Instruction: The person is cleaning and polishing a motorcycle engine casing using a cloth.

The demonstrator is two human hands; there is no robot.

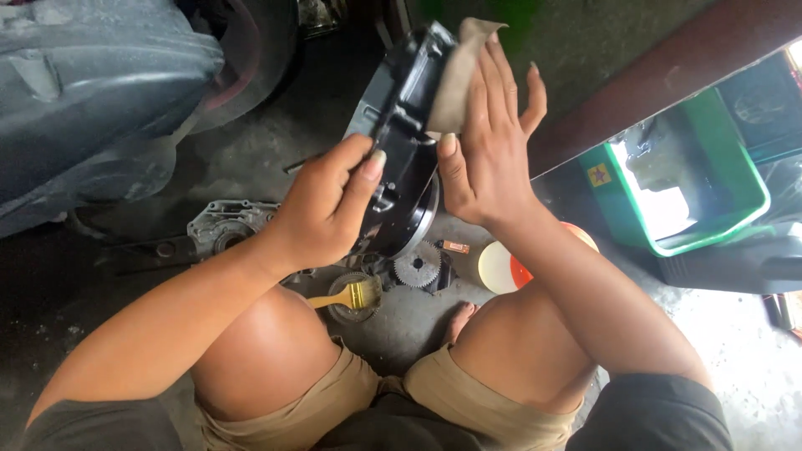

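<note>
1. The left hand (322,205) clamps the near edge of a black engine cover (401,134) — fingers wrapped over the rim, thumb pressed along the side — and holds it up at a tilt above the knees, clear of the floor.
2. The right hand (484,154) lies flat against the cover's far face, fingers spread and straight, pressing a tan rag (455,79) onto the casting. The thumb hooks under the lower edge; the palm pins the cloth rather than pinching it.
3. To my eye this is wiping work, and it goes best with the cover braced firmly by the left grip so the rag hand can push hard without the part twisting.
4. A folded pad of cloth under the fingertips looks wiser than a loose flap — the top corner of the rag sticks up free past the rim.
5. Down on the concrete floor (418,321), between the knees, a yellow-handled brush (347,295) rests across a small round tin (351,301).
6. Just beside it lies a toothed gear (418,266), and to the left a grey metal casing (221,227).
7. To the right sits a white-and-orange round lid (501,267), and further off a green plastic crate (710,184).
</note>
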